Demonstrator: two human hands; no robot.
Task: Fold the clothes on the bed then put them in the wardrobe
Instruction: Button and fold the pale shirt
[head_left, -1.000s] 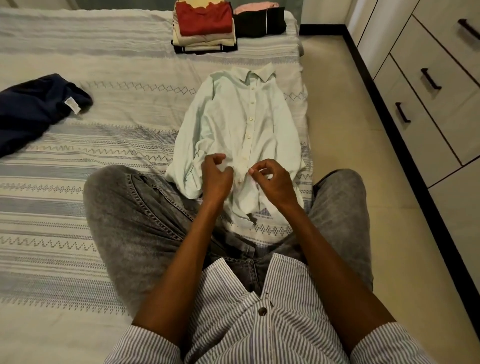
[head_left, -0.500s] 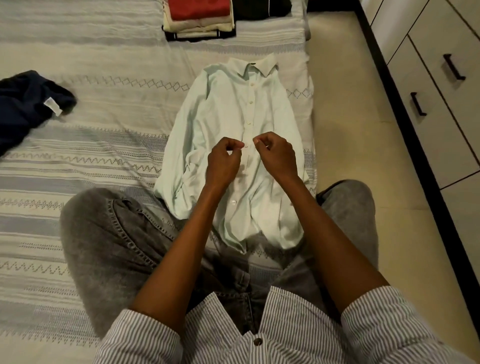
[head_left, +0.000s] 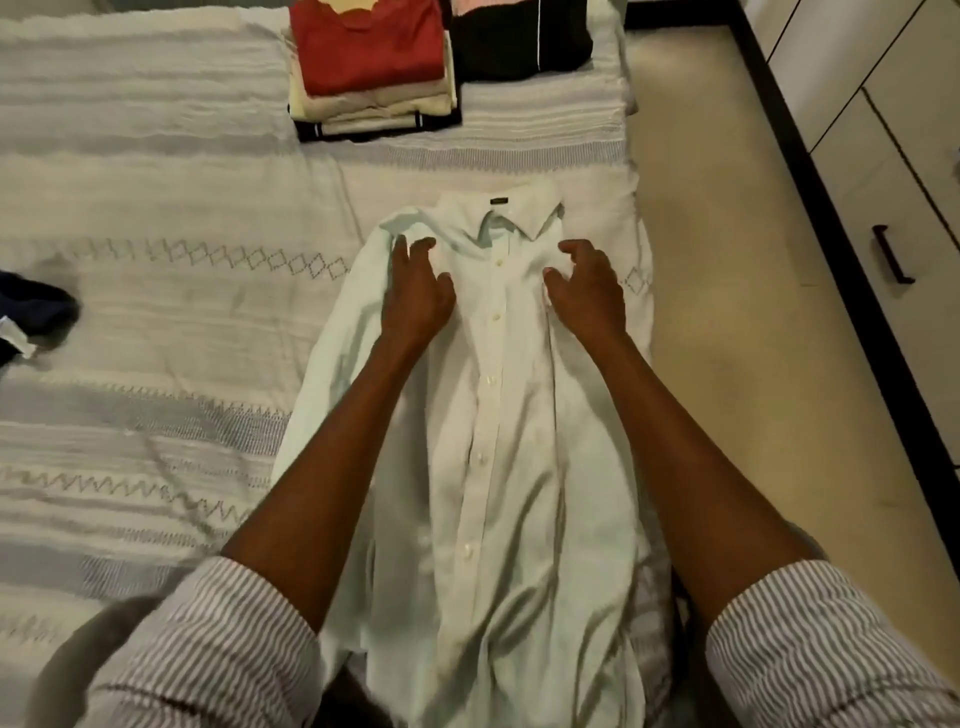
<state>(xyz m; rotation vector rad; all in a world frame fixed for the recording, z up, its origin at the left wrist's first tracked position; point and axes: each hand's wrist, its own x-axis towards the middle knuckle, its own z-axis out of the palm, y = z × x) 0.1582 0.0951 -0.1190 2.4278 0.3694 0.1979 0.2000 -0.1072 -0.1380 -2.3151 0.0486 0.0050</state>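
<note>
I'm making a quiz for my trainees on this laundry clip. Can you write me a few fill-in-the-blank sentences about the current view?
1. The pale shirt lies on the bed with its ____ pointing away from the person.
2. The top garment of the folded stack is ____ in colour.
3. The left hand and right hand both rest on the ____.
4. The dark blue garment lies on the ____ edge of the view.

Missing words: collar; red; shirt; left

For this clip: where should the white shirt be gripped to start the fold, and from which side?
Probably at the two shoulders, just below the collar, coming down from above. The shirt lies flat, buttoned and face up with the collar away from the person, and the left hand and right hand are at those spots with fingers loosely spread.
</note>
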